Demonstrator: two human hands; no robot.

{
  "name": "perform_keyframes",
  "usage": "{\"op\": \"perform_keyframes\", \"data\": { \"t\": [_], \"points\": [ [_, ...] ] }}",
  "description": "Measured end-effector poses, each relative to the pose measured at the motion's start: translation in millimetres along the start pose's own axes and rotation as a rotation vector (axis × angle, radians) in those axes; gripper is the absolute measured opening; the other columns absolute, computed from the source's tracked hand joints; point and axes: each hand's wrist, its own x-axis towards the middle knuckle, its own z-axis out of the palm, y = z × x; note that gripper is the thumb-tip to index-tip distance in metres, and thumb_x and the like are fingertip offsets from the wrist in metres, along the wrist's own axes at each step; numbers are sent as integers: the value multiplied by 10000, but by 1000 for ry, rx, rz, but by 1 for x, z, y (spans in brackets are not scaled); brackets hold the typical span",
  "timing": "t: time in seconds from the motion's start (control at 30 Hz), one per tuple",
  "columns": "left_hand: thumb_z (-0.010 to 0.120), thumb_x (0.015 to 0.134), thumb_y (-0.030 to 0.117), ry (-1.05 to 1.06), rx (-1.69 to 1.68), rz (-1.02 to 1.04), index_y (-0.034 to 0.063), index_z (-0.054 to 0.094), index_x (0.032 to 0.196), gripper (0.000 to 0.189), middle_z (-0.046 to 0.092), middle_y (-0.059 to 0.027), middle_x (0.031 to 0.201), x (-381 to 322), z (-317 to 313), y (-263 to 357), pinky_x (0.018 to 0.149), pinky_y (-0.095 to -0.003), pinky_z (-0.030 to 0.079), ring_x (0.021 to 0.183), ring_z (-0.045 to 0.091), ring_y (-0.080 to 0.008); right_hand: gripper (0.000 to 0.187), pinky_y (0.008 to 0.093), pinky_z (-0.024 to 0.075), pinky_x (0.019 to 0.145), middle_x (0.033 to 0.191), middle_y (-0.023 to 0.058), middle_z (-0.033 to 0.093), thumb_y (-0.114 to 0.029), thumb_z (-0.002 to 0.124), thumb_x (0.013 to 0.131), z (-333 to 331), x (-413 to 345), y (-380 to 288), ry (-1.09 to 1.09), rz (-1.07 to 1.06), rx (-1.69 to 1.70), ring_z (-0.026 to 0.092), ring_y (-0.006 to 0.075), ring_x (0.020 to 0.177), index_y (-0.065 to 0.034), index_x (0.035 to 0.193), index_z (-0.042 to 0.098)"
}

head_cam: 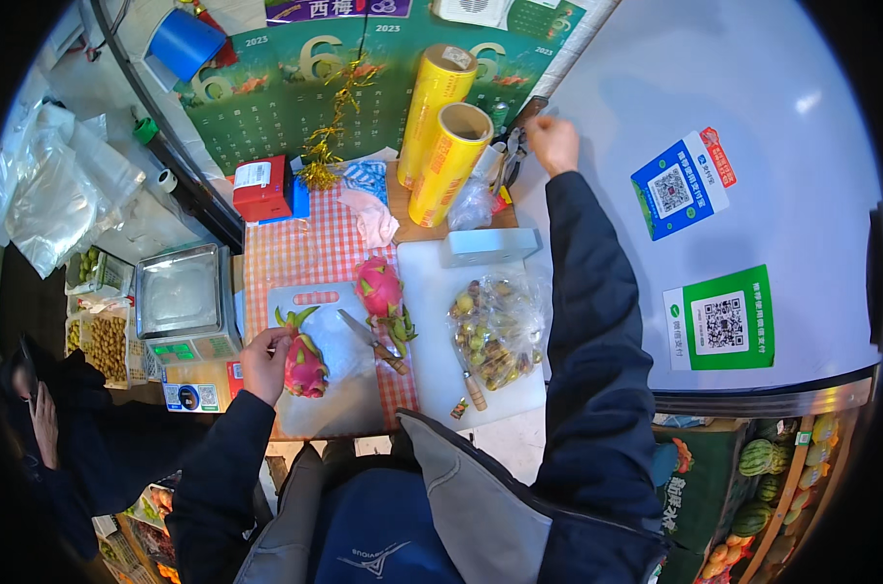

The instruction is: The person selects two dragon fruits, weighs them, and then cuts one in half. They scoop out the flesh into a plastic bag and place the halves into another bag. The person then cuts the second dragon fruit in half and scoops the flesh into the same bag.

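Observation:
My left hand (pixel 263 365) pinches the leafy top of a dragon fruit (pixel 307 369), which lies on a translucent cutting board (pixel 339 401). A second dragon fruit (pixel 379 286) rests beside it at the board's right edge. Between the fruits lies a knife (pixel 372 341) with a wooden handle. My right hand (pixel 555 144) is stretched far forward, fingers curled, by a brown handle (pixel 533 108) and a cluster of metal tools (pixel 513 157) against the wall. Whether its fingers grip anything is hidden.
On a white cutting board (pixel 430 365) are a bag of small round fruit (pixel 496 328), a wooden-handled knife (pixel 473 387) and a pale box (pixel 490 247). Two yellow film rolls (pixel 452 164) stand behind. Left are a red box (pixel 262 188), a scale (pixel 180 292) and another person's hand (pixel 45 423).

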Motion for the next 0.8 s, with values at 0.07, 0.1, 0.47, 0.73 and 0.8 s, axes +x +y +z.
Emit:
{"op": "perform_keyframes", "data": {
  "t": [0.07, 0.1, 0.47, 0.73, 0.8],
  "points": [
    [674, 884, 70, -15, 27, 9, -27, 693, 958, 124, 702, -110, 761, -3, 11, 18, 623, -273, 521, 673, 664, -132, 270, 398, 528, 818, 883, 190, 705, -292, 639, 801, 12, -12, 41, -93, 149, -101, 689, 350, 873, -70, 913, 745],
    [689, 865, 64, -40, 24, 9, -9, 707, 975, 133, 702, -104, 761, -5, 18, 26, 624, -277, 525, 682, 668, -132, 268, 401, 528, 825, 888, 186, 708, -293, 637, 802, 18, -25, 62, -175, 116, -72, 694, 339, 869, -74, 909, 748],
    [663, 869, 194, -245, 244, 373, 65, 704, 946, 156, 694, -146, 833, 46, 174, 55, 651, -391, 541, 721, 679, -315, 365, 486, 399, 941, 1049, 136, 648, -63, 643, 743, 34, -147, 85, -672, -372, -337, 586, 336, 1077, -157, 1095, 663],
    [682, 826, 313, -165, 642, 135, 0, 651, 922, 329, 679, -228, 919, 224, 226, -17, 754, -484, 531, 879, 669, -392, 542, 507, 370, 1035, 1199, 121, 575, 113, 671, 587, -66, -217, 5, -335, -525, 22, 503, 342, 1210, -110, 1080, 644],
    [662, 846, 302, -196, 726, 133, 15, 664, 911, 295, 676, -222, 943, 232, 230, -22, 774, -475, 529, 894, 663, -387, 531, 510, 364, 1061, 1226, 119, 553, 127, 665, 579, -87, -229, -3, -299, -560, -19, 468, 356, 1264, -112, 1053, 659]
  ]
}}
